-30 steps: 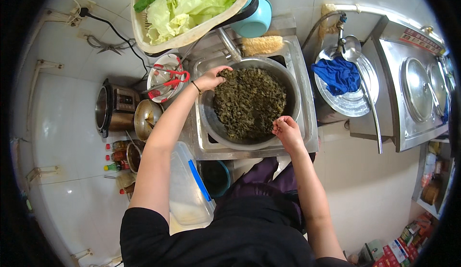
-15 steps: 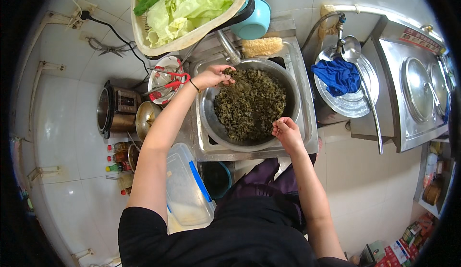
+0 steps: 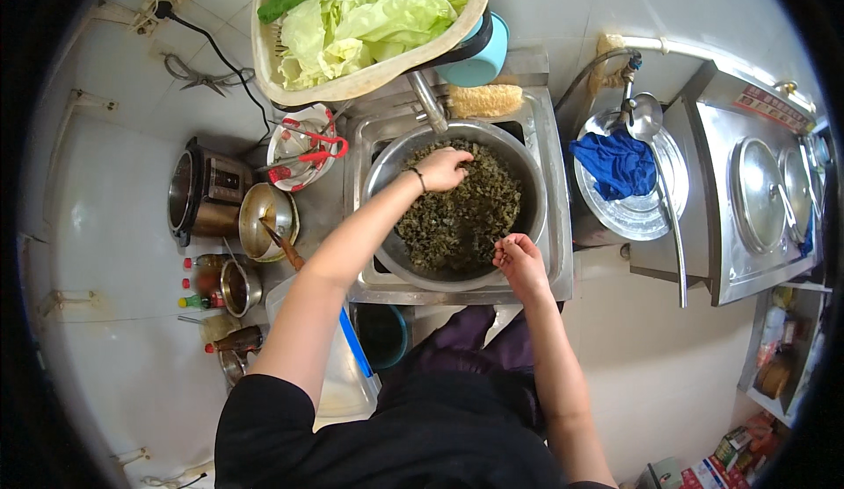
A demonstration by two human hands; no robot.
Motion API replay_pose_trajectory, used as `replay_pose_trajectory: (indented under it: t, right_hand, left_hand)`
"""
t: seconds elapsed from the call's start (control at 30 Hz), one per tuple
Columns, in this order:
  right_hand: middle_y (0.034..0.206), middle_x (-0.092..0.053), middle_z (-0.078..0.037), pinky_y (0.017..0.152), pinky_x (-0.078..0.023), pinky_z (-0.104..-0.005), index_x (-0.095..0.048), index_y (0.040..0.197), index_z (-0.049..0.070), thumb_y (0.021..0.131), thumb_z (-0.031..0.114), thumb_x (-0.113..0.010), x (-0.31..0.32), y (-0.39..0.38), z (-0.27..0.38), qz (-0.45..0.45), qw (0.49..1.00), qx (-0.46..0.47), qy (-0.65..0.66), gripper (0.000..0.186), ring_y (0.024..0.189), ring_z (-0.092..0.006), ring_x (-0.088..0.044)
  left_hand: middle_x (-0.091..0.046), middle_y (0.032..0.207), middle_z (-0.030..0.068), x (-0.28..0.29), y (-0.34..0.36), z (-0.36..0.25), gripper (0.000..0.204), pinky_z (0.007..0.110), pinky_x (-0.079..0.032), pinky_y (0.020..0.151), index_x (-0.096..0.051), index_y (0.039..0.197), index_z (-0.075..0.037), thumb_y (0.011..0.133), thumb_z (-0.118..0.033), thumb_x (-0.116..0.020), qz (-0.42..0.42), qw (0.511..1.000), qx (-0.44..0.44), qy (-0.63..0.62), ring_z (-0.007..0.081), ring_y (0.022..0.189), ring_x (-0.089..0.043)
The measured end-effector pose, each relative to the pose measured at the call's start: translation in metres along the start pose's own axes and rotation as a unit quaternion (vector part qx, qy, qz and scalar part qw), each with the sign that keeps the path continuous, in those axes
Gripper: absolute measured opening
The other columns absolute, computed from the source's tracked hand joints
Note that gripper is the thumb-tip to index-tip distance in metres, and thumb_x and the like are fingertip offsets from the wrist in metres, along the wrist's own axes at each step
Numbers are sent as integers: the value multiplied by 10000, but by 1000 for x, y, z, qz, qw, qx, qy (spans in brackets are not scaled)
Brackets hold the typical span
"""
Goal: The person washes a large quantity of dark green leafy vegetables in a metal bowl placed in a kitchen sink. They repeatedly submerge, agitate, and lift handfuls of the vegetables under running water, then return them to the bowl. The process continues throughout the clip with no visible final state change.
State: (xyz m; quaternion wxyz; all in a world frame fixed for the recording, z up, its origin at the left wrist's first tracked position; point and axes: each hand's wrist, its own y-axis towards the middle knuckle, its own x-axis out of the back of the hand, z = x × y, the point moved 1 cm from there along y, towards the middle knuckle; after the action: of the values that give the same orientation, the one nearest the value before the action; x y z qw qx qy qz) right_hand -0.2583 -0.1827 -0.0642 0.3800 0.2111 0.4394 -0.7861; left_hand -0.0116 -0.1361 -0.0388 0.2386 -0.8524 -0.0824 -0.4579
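A wide metal basin (image 3: 383, 253) sits in the steel sink, holding a thick layer of wet, chopped dark greens (image 3: 479, 212). My left hand (image 3: 442, 168) reaches over the far part of the basin, its fingers curled down into the greens, with the tips partly hidden. At the near right rim is my right hand (image 3: 520, 265), fingers pinched together; whatever is between them is too small to make out.
Above the sink hangs a cream basket (image 3: 369, 85) of lettuce leaves, beside a light-blue cup (image 3: 479, 63). A loofah (image 3: 485, 101) lies behind the basin. Left stand a pressure cooker (image 3: 215, 192) and pans; right, a lidded pot with a blue cloth (image 3: 615, 164) and a ladle.
My left hand has moved right, from the basin's left edge with a clump of greens to over the middle of the greens. The right hand stays at the near right rim.
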Motion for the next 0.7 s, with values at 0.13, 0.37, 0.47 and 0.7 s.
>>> replay_pose_trajectory:
  t: [0.13,0.37,0.47,0.7]
  right_hand:
    - [800,-535,-56,616,-443,-254,-457,826,54,856,86,-497,-1,-3,0,0,1000,3,10,59,645,-110,-498]
    - [805,-537,-55,629,-444,-251,-477,850,55,852,66,-485,0,-6,2,-2,1000,2,7,14,670,-108,-495]
    - [806,-537,-50,632,-446,-251,-477,849,61,852,70,-486,0,-5,1,-1,1000,-1,11,13,662,-107,-495]
    - [805,-533,-51,624,-443,-250,-468,839,63,850,79,-495,-2,-6,3,-3,1000,5,13,34,654,-109,-493]
  left_hand:
    - [-419,1204,142,-32,4,-15,499,453,-281,968,-435,1214,-132,764,-301,-567,-97,992,67,49,325,1144,-352]
    - [-460,1133,99,-80,-29,-42,520,576,-168,974,-462,1177,-177,688,-292,-598,-59,992,41,101,317,1144,-331]
    - [-546,963,83,-87,-49,-34,428,458,-270,941,-530,1092,-121,675,-201,-582,-87,989,-30,115,292,1047,-406]
    - [-549,940,76,-85,-96,-21,358,405,-323,879,-523,1069,-118,712,-133,-546,13,996,-38,82,263,961,-458]
